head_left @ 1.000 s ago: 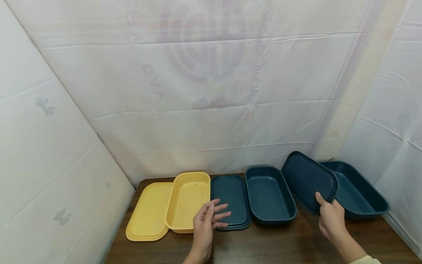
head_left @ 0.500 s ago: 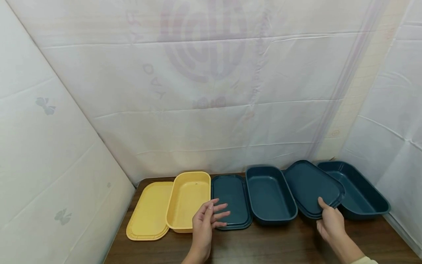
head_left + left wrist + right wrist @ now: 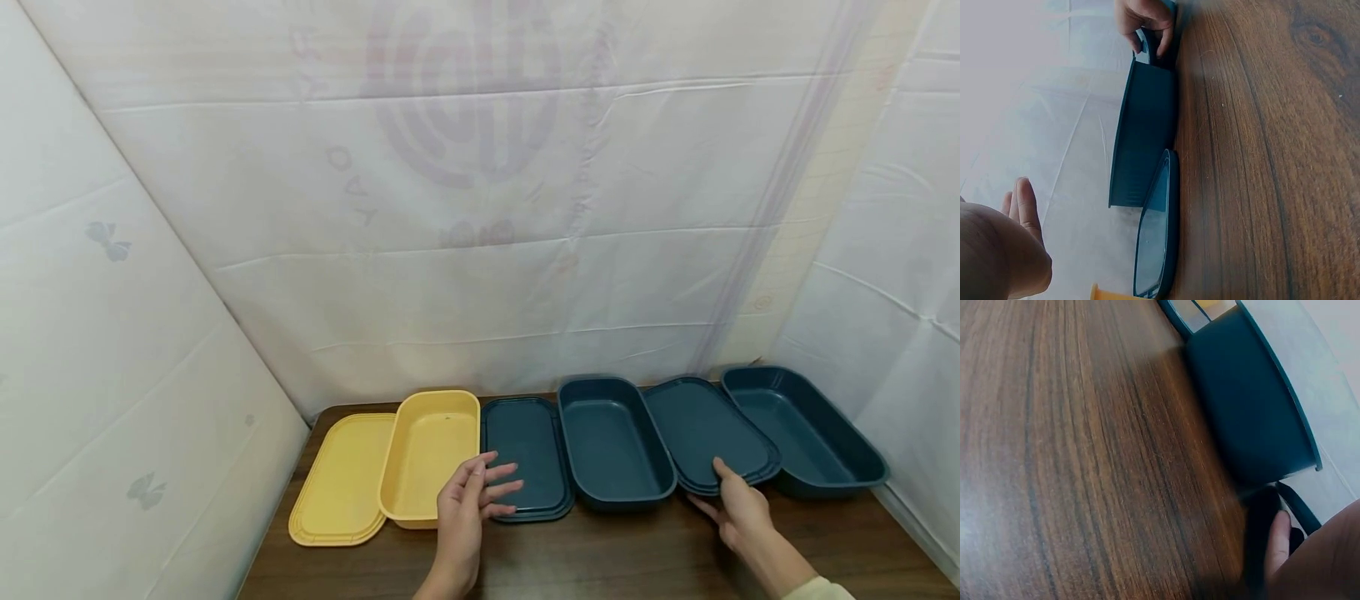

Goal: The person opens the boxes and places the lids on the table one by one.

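My right hand (image 3: 746, 515) pinches the near edge of a dark teal lid (image 3: 705, 429), thumb on top and fingers beneath. That lid lies almost flat between a deep teal container (image 3: 617, 442) on its left and a larger teal container (image 3: 806, 429) on its right. In the left wrist view the right hand (image 3: 1146, 24) grips the lid's edge beyond the container's side (image 3: 1146, 119). My left hand (image 3: 467, 512), fingers relaxed and holding nothing, hovers in front of a yellow container (image 3: 427, 446) and a smaller teal lid (image 3: 525, 450).
A yellow lid (image 3: 341, 479) lies at the far left, its right edge by the yellow container. All stand in a row along the back of the brown wooden table (image 3: 592, 558). White cloth (image 3: 480, 292) hangs behind and at both sides.
The teal lid in my right hand has come down from a raised tilt to nearly flat between the two teal containers. My left hand has stayed in place.
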### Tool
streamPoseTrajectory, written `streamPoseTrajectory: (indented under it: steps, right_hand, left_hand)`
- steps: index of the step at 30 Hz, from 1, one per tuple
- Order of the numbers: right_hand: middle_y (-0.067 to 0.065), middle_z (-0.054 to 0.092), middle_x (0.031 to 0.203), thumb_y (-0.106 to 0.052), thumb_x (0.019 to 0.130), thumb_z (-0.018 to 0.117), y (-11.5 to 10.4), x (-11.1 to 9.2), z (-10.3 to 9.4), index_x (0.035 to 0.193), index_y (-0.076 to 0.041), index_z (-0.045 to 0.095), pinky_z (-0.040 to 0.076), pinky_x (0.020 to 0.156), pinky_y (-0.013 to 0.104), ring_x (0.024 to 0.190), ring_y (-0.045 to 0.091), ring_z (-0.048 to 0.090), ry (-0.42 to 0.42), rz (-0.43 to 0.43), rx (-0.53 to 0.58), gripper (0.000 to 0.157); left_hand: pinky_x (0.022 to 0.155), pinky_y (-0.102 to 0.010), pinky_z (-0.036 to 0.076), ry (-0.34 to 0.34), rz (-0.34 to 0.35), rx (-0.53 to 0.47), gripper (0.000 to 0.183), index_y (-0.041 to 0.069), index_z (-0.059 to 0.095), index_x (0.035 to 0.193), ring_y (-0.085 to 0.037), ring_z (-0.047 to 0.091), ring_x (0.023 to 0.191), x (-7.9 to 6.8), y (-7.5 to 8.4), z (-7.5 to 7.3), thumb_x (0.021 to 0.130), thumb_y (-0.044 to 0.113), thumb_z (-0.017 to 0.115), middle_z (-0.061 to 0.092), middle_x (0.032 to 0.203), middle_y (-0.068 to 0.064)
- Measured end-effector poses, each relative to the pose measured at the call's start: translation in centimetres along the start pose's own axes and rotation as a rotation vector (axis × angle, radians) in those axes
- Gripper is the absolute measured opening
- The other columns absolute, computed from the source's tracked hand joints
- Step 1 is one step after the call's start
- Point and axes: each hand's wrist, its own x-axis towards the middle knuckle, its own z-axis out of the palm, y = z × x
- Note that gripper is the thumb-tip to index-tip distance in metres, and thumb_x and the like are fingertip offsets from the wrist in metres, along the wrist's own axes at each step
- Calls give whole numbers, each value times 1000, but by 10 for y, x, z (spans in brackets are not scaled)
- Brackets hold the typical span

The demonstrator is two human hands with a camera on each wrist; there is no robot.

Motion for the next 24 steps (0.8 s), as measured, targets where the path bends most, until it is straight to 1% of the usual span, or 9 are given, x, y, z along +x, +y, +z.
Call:
streamPoseTrajectory:
  steps: [3,6,9,12,13,15,17,19,24]
  right_hand:
    - [5,38,134,-44,99,44,0,3,-1,155,-12,4,52,95,38,95,10,58,-4,50,-8,77]
    - [13,41,129,-44,99,41,1,5,-3,155,-10,-2,53,93,39,84,16,65,-53,82,-15,78]
    - [29,27,146,-48,99,38,4,4,-5,154,-10,-9,53,93,39,83,20,69,-89,98,-25,81]
    - [29,3,157,-50,99,35,7,5,-6,152,-12,-16,52,94,39,84,20,70,-115,110,-27,83]
    - [32,11,155,-50,99,34,8,5,-7,151,-12,-17,52,93,39,84,20,70,-120,114,-33,83]
    - [37,40,138,-49,100,30,8,6,-9,151,-10,-18,53,92,41,84,20,70,-146,122,-51,80]
    - [27,63,110,-46,102,24,8,7,-11,151,-10,-20,52,93,43,86,21,70,-183,128,-79,75]
    - [11,68,90,-41,104,21,8,8,-11,150,-10,-22,52,93,45,88,23,70,-216,131,-110,70]
    - [12,70,94,-37,105,20,8,9,-11,148,-9,-26,50,95,48,93,27,69,-261,134,-200,69]
  left_hand:
    - [74,-42,58,1,8,6,45,9,54,127,-30,69,100,0,-1,0,100,43,46,65,121,-20]
    - [75,-42,58,0,13,8,45,9,54,127,-29,69,100,1,-1,0,100,44,46,65,121,-20]
    - [74,-41,59,1,12,4,44,11,55,127,-29,70,100,1,-1,0,100,44,46,66,121,-19]
    - [73,-39,59,2,12,4,44,11,54,127,-28,70,100,2,-1,0,100,44,45,65,122,-19]
    - [73,-39,59,2,13,6,44,11,55,127,-28,70,100,2,-1,0,100,44,45,66,121,-19]
    - [72,-39,59,4,11,5,43,11,54,127,-28,70,100,2,-1,0,100,44,45,65,122,-19]
    - [72,-38,59,5,9,1,43,11,55,127,-28,70,100,2,-1,-1,100,44,46,64,123,-21]
    - [72,-38,59,7,6,-2,43,11,55,127,-28,70,100,2,-1,-1,100,44,46,64,123,-22]
    - [73,-39,59,12,-1,4,44,12,54,127,-28,70,100,3,-1,-2,99,45,46,63,124,-22]
